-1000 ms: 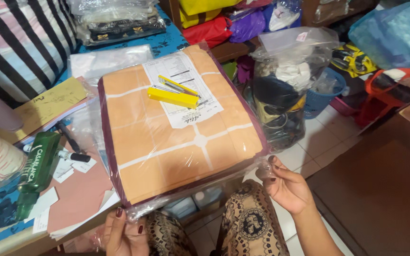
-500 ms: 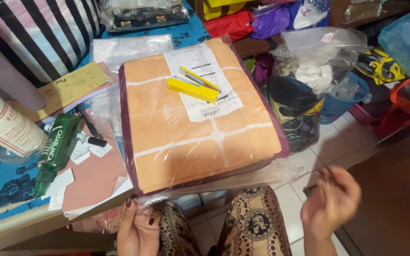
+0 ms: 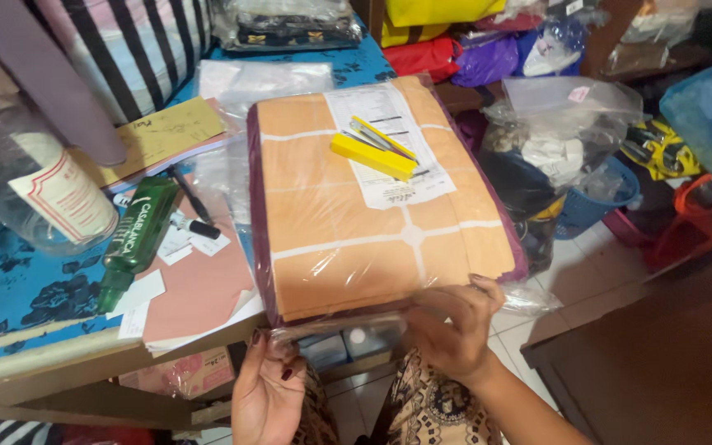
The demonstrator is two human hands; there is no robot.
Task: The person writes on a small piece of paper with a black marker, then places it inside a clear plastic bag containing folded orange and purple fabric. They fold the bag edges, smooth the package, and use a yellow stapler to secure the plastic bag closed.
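A folded orange cloth with white lines and a maroon edge lies in a clear plastic bag (image 3: 348, 222) on the table's near corner. A printed paper slip (image 3: 389, 140) and a yellow stapler (image 3: 374, 148) rest on top of it. My left hand (image 3: 267, 387) pinches the bag's loose plastic at its near left corner, below the table edge. My right hand (image 3: 453, 325) grips the bag's open near edge, fingers curled over the plastic and the cloth's front.
Left of the bag lie a green bottle (image 3: 133, 243), a marker (image 3: 187, 224), a pink folder (image 3: 195, 288), yellow paper (image 3: 162, 136) and a large clear jar (image 3: 35, 189). A stuffed plastic bag (image 3: 550, 152) and a blue basket (image 3: 595, 202) stand on the tiled floor at right.
My right hand swung from the open air at the right back onto the bag's near edge and closed on it. The view shifted, so everything sits further right.
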